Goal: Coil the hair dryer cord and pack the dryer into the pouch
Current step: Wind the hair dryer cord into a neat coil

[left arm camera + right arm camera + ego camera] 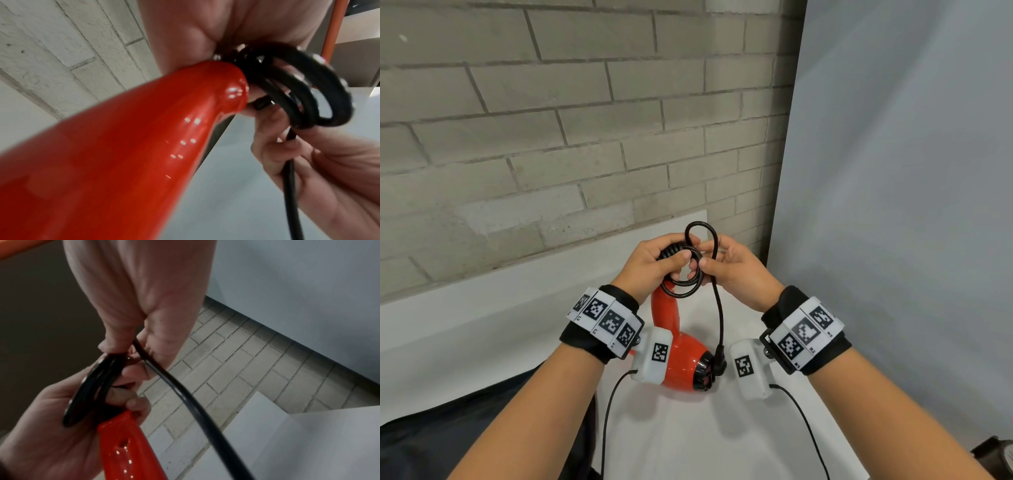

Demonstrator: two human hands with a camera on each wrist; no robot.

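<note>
The red hair dryer [681, 359] hangs over the white table, barrel down and handle up toward my hands. My left hand [674, 260] grips the handle's top end together with a few small coils of the black cord [683, 284]. My right hand [705, 262] pinches the cord just beside the coils; one loop [700, 229] stands up above both hands. The cord's tail drops to the plug [719, 359] by the barrel. In the left wrist view the glossy handle [144, 146] and coils [298, 91] fill the frame. The right wrist view shows the cord [185, 394] running from my fingers [115, 345].
A black fabric item [482, 428], possibly the pouch, lies at the table's [482, 308] near left. A grey brick wall [551, 120] stands behind and a pale blue panel [893, 171] on the right. A dark object [996, 452] sits at the lower right corner.
</note>
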